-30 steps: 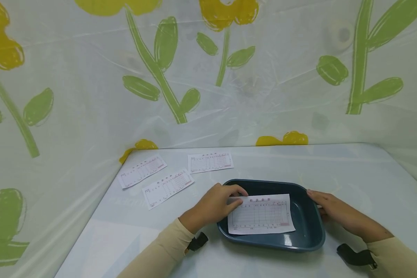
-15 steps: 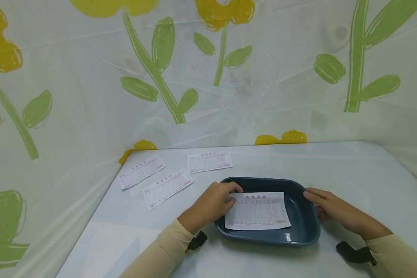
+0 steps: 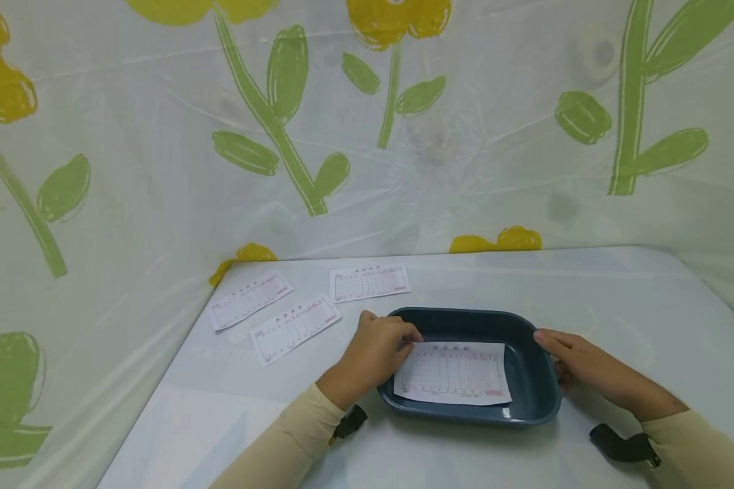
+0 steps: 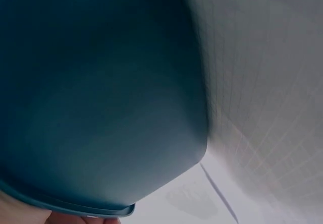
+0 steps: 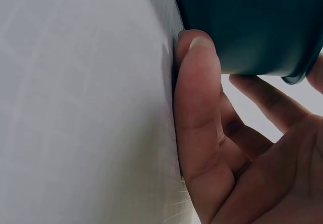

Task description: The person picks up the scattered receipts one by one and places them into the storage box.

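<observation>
A dark blue-green rectangular tray (image 3: 529, 380) stands on the white table, with a printed receipt form (image 3: 452, 377) inside it. My left hand (image 3: 370, 353) reaches over the tray's left end, thumb and index finger pinching the form's upper left corner. Around the right end of the tray, my right hand (image 3: 578, 360) grips with the thumb on the rim and the other fingers below. The right wrist view shows those fingers (image 5: 199, 108) against the table and under the tray's outer wall (image 5: 252, 27). In the left wrist view the tray wall (image 4: 106, 108) fills much of the picture.
Several more receipt forms lie at the back left: one receipt form (image 3: 251, 301) far left, another form (image 3: 296, 331) nearer, a third form (image 3: 370, 284) behind the tray. A flower-printed sheet (image 3: 434, 190) rises beyond the table (image 3: 636, 305).
The tray has shifted slightly left and away from me, the receipt form moving with it. My left fingers have drawn back a little toward the rim. The other forms have not moved.
</observation>
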`<action>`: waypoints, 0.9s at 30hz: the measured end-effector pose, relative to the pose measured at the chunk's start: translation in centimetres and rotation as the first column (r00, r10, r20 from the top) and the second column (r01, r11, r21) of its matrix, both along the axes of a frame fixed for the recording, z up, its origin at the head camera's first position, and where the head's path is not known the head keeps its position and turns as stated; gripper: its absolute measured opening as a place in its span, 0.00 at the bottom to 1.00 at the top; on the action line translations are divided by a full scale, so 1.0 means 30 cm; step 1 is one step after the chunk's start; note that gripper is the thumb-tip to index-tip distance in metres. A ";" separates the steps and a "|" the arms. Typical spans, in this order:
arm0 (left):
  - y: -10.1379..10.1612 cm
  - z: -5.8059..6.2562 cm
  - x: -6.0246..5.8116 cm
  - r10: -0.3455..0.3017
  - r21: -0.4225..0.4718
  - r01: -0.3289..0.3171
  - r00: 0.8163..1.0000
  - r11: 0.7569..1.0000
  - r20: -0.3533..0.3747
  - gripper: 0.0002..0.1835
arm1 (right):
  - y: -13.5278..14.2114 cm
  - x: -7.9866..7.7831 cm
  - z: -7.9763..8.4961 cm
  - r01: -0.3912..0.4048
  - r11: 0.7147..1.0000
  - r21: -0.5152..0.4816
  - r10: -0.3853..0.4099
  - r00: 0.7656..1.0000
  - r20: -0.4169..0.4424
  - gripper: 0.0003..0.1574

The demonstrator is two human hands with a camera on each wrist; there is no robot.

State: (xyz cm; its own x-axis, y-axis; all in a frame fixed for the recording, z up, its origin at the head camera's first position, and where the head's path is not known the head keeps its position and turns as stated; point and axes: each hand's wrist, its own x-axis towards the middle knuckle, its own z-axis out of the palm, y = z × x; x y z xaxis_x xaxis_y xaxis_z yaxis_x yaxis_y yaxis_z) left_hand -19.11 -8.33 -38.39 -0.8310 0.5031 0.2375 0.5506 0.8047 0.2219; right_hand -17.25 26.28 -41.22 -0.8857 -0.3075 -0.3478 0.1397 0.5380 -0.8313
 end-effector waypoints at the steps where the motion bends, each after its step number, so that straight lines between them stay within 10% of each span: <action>1: 0.001 -0.001 0.000 0.002 -0.003 -0.002 1.000 1.000 -0.005 0.07 | -0.001 0.001 0.000 0.003 1.000 0.003 -0.003 1.000 0.000 0.46; 27: 0.003 -0.004 0.006 0.000 -0.036 0.000 1.000 0.999 -0.014 0.05 | -0.013 0.009 -0.001 0.035 0.999 0.041 -0.034 0.999 -0.012 0.46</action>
